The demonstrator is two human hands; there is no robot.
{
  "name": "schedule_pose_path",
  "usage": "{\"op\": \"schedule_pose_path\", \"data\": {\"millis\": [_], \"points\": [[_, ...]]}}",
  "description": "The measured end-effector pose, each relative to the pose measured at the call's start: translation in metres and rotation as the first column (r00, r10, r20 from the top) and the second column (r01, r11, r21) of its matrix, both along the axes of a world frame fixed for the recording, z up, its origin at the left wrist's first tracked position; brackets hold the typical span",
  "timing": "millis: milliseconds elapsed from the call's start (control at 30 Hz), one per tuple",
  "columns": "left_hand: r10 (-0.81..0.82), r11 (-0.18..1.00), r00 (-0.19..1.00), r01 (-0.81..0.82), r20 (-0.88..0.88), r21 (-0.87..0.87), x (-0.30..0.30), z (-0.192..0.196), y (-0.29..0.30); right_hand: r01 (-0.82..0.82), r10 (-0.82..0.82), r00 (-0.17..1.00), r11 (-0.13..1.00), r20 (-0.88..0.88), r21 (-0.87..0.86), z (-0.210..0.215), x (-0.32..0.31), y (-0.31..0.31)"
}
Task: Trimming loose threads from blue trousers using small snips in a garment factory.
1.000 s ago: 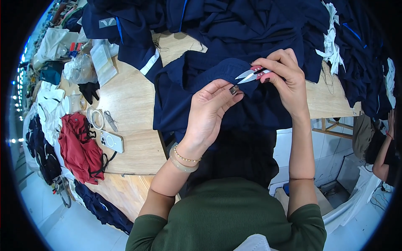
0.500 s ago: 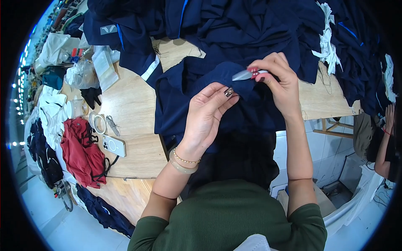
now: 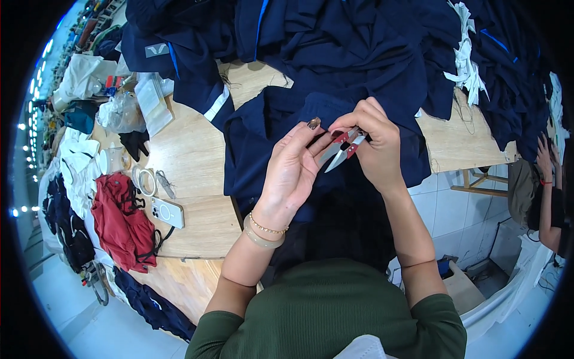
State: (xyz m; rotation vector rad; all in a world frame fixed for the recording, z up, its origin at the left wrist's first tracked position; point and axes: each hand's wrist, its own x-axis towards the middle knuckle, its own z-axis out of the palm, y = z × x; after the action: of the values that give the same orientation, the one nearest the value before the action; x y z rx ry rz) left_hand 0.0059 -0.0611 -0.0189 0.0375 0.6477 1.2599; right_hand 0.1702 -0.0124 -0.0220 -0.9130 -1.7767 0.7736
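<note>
A navy garment (image 3: 254,128) with an elastic-looking gathered band lies over the table edge in front of me. My left hand (image 3: 291,164) is at its near part, a dark fold of the cloth between thumb and fingers; the fingertips are partly hidden. Close by on the right, my right hand (image 3: 376,140) is closed round a pair of red-handled thread snips (image 3: 345,149). The blades show apart, pointing down and left beside my left fingers. Whether they touch the cloth I cannot tell.
More navy garments (image 3: 347,54) are heaped at the back. White cloth strips (image 3: 466,60) hang at the right. A red cloth bundle (image 3: 122,221), a phone (image 3: 167,211) and a roll of tape (image 3: 145,181) lie left on the wooden table (image 3: 197,161). Another person's hand (image 3: 545,158) is far right.
My right hand has come down and left, and the snips now point toward me instead of away to the left. My left thumb has lifted from its earlier pinch position. The view has shifted slightly.
</note>
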Motion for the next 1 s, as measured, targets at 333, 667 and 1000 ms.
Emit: {"op": "schedule_pose_path", "data": {"millis": [333, 667, 1000], "points": [[0.026, 1.0, 0.998, -0.026, -0.054, 0.002, 0.005, 0.007, 0.001, -0.101, -0.158, 0.853, 0.885, -0.497, -0.455, -0.004, 0.032, -0.008], [0.005, 0.999, 0.991, -0.001, -0.133, 0.034, 0.006, 0.007, 0.0, -0.354, 0.386, 0.92, 0.889, 0.063, -0.291, 0.018, 0.027, -0.013], [-0.405, 0.908, 0.779, 0.403, -0.479, -0.112, -0.021, 0.004, -0.022, 0.237, -0.287, 0.952, 0.912, -0.108, -0.334, 0.018, 0.065, -0.007]]}}
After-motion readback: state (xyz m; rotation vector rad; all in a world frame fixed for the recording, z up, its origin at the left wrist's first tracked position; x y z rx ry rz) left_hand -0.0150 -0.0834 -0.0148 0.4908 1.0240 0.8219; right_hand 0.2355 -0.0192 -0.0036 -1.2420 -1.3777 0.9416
